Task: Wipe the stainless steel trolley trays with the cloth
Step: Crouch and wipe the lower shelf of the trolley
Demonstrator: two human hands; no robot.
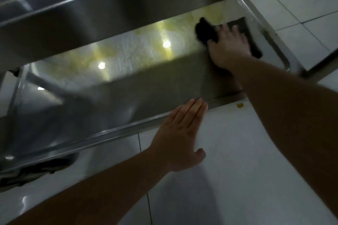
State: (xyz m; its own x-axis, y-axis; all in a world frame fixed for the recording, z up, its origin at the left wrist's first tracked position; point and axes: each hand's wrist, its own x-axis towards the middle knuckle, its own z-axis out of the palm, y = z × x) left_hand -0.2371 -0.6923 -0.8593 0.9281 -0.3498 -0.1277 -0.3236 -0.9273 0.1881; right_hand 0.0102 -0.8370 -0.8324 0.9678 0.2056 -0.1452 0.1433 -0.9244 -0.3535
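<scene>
Cloth dark, lying on lower trolley tray at its far right corner, right hand pressing it with spread straight fingers, left hand flat, fingers together, fingertips at tray front rim

My right hand covers the cloth's middle; the upper tray hides the lower tray toward eleven o'clock; everything is blurred.
</scene>
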